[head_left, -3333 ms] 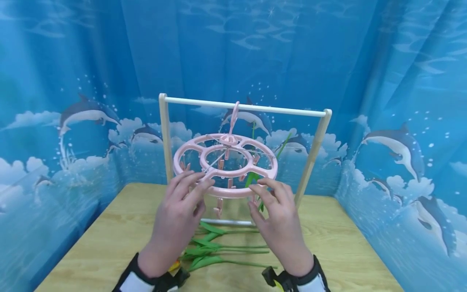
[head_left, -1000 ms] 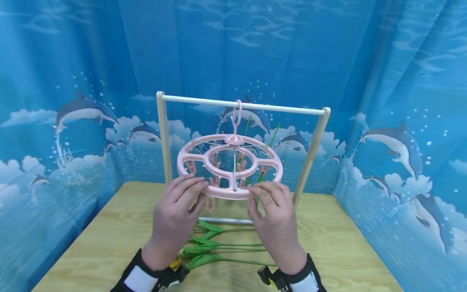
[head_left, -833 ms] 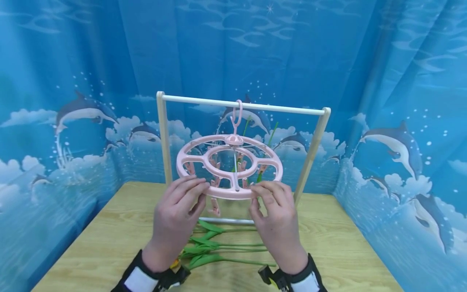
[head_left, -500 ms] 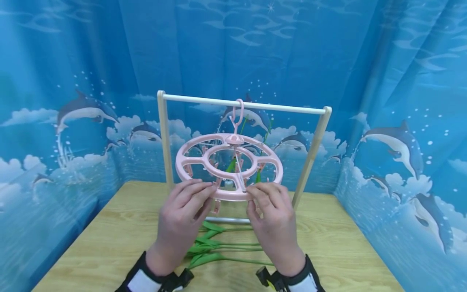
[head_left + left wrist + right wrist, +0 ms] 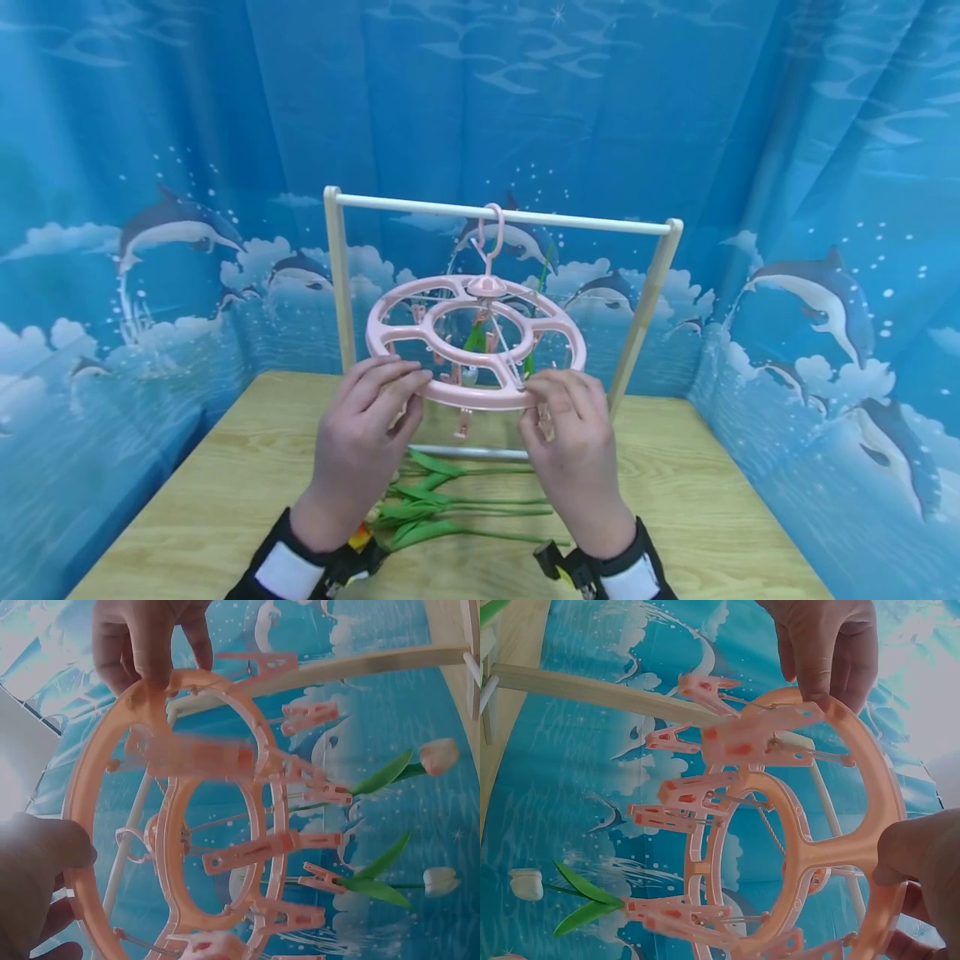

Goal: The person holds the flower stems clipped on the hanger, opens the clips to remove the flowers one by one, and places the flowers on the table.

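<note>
A pink round clip hanger (image 5: 472, 398) hangs by its hook (image 5: 500, 235) from the white rail (image 5: 592, 222) of a wooden stand. My left hand (image 5: 367, 425) pinches its near rim on the left side. On the right, my right hand (image 5: 573, 437) pinches the same rim between thumb and fingers, beside a spoke. Several pink clothespins (image 5: 255, 851) dangle under the ring. Two of them hold tulips by the stem, a white tulip (image 5: 440, 881) and a pale pink tulip (image 5: 439, 757), heads downward on the far side. The fingertips partly cover the near rim.
On the wooden table (image 5: 675, 500), more tulips lie with green stems (image 5: 498, 502) pointing right. An orange-yellow bloom (image 5: 361, 536) shows beside the left wrist. The stand's lower metal bar (image 5: 472, 452) runs behind them. A blue dolphin-print curtain (image 5: 480, 100) surrounds the table.
The ring has turned, its near side going right, and the hanging tulip stems have shifted left. My left hand has slid left along the rim since half a second ago.
</note>
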The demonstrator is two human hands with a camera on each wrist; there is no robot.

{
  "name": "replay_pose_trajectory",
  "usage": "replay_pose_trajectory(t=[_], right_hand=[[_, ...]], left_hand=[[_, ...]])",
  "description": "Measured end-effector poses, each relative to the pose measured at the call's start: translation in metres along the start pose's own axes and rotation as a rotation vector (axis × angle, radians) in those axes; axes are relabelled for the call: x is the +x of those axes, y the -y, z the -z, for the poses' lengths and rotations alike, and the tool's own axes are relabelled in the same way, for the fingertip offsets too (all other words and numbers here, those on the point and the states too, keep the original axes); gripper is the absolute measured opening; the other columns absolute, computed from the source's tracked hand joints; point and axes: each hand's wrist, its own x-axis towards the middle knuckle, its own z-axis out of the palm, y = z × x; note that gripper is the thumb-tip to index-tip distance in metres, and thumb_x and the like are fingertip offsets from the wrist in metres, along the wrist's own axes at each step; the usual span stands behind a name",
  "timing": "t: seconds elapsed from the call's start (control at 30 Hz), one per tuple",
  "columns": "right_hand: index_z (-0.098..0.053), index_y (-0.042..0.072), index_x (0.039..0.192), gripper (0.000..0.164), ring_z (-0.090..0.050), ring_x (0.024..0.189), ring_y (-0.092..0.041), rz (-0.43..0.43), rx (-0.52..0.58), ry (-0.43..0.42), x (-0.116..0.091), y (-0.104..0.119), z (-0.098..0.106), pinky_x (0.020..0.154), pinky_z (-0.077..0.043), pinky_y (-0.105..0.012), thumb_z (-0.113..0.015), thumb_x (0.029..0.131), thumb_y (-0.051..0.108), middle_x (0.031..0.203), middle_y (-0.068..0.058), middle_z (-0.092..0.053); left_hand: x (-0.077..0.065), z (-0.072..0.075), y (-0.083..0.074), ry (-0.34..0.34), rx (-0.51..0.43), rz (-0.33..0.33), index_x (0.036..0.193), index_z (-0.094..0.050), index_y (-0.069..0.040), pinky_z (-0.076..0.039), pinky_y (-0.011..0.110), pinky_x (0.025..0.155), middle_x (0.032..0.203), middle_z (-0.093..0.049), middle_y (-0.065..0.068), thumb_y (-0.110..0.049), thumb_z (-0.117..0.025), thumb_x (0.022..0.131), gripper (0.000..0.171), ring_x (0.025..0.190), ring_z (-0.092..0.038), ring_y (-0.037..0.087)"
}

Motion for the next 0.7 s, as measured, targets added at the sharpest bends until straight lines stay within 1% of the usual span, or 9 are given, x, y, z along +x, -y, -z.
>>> replay_pose_trajectory(t=[0.1,0.17,0.27,0.4,0.5,0.63,0.67,0.7], right_hand=[[-0.074,0.002,0.106,0.027,-0.069,0.111,-0.036,-0.009,-0.001,0.009,-0.001,-0.001,0.000,0.099,-0.065,-0.049,-0.081,0.082,-0.007,0.110,-0.014,-0.078],[-0.074,0.002,0.108,0.028,-0.069,0.112,-0.036,-0.017,-0.002,0.007,-0.002,-0.001,-0.001,0.100,-0.065,-0.048,-0.081,0.082,-0.008,0.111,-0.014,-0.078],[-0.074,0.002,0.112,0.034,-0.068,0.112,-0.036,-0.017,0.004,-0.012,-0.002,0.000,-0.001,0.099,-0.065,-0.049,-0.081,0.081,-0.009,0.114,-0.015,-0.077],[-0.074,0.003,0.115,0.043,-0.066,0.109,-0.037,0.031,0.020,-0.057,-0.003,0.003,-0.003,0.093,-0.064,-0.051,-0.082,0.076,-0.012,0.117,-0.015,-0.074],[-0.075,0.005,0.115,0.041,-0.065,0.108,-0.037,0.069,0.029,-0.068,-0.003,0.006,-0.005,0.098,-0.063,-0.054,-0.080,0.077,-0.011,0.117,-0.014,-0.073],[-0.077,0.007,0.112,0.034,-0.065,0.108,-0.036,0.082,0.037,-0.062,-0.003,0.008,-0.008,0.109,-0.060,-0.056,-0.078,0.082,-0.009,0.115,-0.012,-0.075],[-0.077,0.007,0.112,0.034,-0.066,0.108,-0.036,0.082,0.039,-0.062,-0.003,0.008,-0.008,0.111,-0.060,-0.054,-0.077,0.082,-0.009,0.115,-0.012,-0.075],[-0.077,0.006,0.112,0.034,-0.065,0.108,-0.036,0.082,0.038,-0.065,-0.003,0.008,-0.008,0.109,-0.060,-0.054,-0.077,0.082,-0.010,0.114,-0.012,-0.076]], left_hand=[[-0.001,0.000,0.002,0.014,0.000,-0.002,0.117,-0.084,-0.008,-0.066,0.047,0.102,0.115,-0.083,0.011,-0.002,-0.091,0.085,0.033,0.115,-0.075,0.030],[-0.002,0.000,0.002,0.005,-0.012,-0.012,0.117,-0.084,-0.009,-0.066,0.048,0.101,0.114,-0.083,0.011,-0.002,-0.091,0.085,0.033,0.114,-0.075,0.031],[-0.002,-0.001,0.000,-0.014,-0.027,-0.030,0.117,-0.084,-0.009,-0.067,0.048,0.097,0.113,-0.083,0.011,-0.001,-0.091,0.083,0.035,0.111,-0.075,0.031],[-0.003,-0.002,-0.004,-0.015,-0.031,-0.046,0.116,-0.085,-0.009,-0.068,0.046,0.093,0.112,-0.083,0.010,-0.001,-0.090,0.083,0.034,0.109,-0.075,0.030],[-0.003,-0.005,-0.007,-0.009,-0.030,-0.063,0.116,-0.085,-0.009,-0.068,0.044,0.091,0.112,-0.083,0.009,-0.003,-0.089,0.085,0.032,0.108,-0.075,0.029],[-0.004,-0.008,-0.009,0.002,-0.023,-0.084,0.117,-0.084,-0.009,-0.068,0.042,0.092,0.112,-0.083,0.009,-0.007,-0.088,0.089,0.029,0.108,-0.075,0.028],[-0.005,-0.008,-0.010,0.007,-0.019,-0.086,0.117,-0.084,-0.009,-0.068,0.042,0.092,0.112,-0.083,0.009,-0.008,-0.088,0.090,0.028,0.108,-0.075,0.028],[-0.005,-0.008,-0.010,0.010,-0.016,-0.087,0.118,-0.084,-0.009,-0.068,0.042,0.093,0.112,-0.083,0.009,-0.009,-0.088,0.090,0.028,0.108,-0.076,0.028]])
